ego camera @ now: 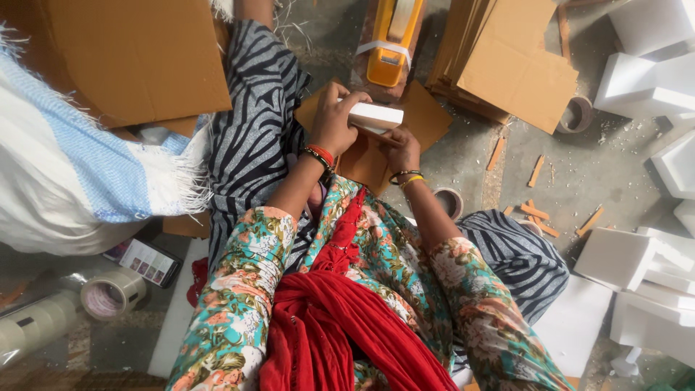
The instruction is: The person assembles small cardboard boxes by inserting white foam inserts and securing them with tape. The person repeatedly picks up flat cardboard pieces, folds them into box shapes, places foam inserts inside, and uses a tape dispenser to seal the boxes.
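Left hand (334, 119) grips small white rectangular foam block (376, 115); right hand (402, 150) pinches its lower edge, over brown cardboard sheet (427, 116) on lap.

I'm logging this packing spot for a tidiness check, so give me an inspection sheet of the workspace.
Surface: grey concrete floor, dusty, with white crumbs.
Job's things: small white block held over a brown cardboard piece.
Clutter: cardboard stack, cardboard strips, white foam blocks, tape rolls, orange tape dispenser, phone.
Grips: left hand lies over the block's top; right hand holds it from below.
Cables: nothing seen.
Surroundings: large cardboard sheet and a white-and-blue cloth on the left.
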